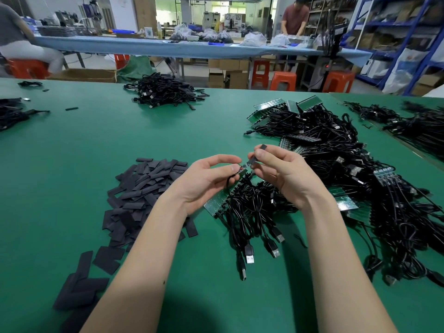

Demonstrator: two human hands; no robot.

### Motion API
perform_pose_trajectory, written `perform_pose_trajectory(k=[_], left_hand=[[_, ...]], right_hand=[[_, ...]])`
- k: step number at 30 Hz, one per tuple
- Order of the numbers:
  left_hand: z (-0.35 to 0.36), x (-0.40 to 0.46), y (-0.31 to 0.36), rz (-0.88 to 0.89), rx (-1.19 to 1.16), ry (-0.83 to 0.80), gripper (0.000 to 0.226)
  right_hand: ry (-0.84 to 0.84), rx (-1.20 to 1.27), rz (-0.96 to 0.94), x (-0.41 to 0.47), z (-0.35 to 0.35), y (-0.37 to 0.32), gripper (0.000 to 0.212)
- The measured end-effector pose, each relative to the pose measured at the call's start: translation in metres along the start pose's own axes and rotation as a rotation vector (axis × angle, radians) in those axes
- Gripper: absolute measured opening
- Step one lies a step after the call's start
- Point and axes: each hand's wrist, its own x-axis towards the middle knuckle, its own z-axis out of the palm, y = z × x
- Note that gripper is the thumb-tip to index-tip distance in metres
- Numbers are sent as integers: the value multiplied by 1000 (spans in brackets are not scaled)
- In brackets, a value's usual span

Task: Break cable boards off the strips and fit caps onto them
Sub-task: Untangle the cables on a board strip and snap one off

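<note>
From my head camera, I hold both hands up over the green table, which serves as my landmark. My left hand pinches a small cable board between thumb and fingertips, its black cable looping down from the palm. My right hand pinches a flat black cap between thumb and forefinger, the cap's lower end touching the board's tip; I cannot tell how far it is slid on. Just below my hands, on the table's middle, lies a green strip of boards with cables and USB plugs trailing toward me. On the table left of my left forearm spreads a pile of loose black caps. At the table's right side sits a large tangle of strips and cables. Near the table's far edge rests a smaller heap of cables.
</note>
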Motion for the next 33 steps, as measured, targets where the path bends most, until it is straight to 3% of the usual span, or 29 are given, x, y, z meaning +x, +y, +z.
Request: perform_pose_trajectory(k=[6,14,19,27,33], left_hand=[[-1,-3,4,31,83,-10,24],[0,-4,4,18,49,-39,23],[-3,-7,5,-3,101,-116,25],[3,-4,1,23,22,-72,21],[12,-1,-2,183,227,35,20]], right_hand=[[-113,-60,-34,-5,-5,-9,29],[-119,-95,-102,-7,2,-8,19],[-211,-158,-59,-13,-2,-14,16],[-193,-148,-32,-11,1,-12,16],[-36,-27,-27,-5,-1,-4,22]])
